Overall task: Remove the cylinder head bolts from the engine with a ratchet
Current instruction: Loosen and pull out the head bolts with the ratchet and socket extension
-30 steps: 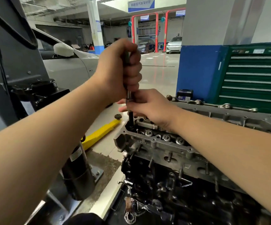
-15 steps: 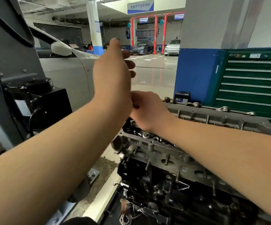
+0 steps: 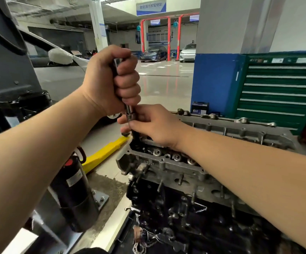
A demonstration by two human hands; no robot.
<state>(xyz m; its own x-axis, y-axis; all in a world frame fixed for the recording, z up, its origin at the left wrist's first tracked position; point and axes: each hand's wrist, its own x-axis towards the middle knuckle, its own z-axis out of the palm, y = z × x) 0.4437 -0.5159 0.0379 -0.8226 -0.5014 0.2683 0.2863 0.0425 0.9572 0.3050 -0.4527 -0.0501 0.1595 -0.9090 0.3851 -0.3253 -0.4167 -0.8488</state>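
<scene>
The left hand (image 3: 110, 81) has a closed grip on the ratchet (image 3: 129, 109), the right hand (image 3: 154, 125) pinches its socket just below, so the next move probably calls for turning a cylinder head bolt loose in the engine (image 3: 185, 162).

Polished metal ratchet (image 3: 128, 109); dull cast-metal cylinder head (image 3: 176, 164); glossy floor (image 3: 166, 85); yellow bar (image 3: 104, 153), perhaps painted metal.

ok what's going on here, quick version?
A person is working on an engine in a garage. The left hand grips the top of a ratchet tool held upright, and the right hand pinches its shaft just above the near end of the cylinder head. The tip goes down into the head; the bolt itself is hidden.
</scene>
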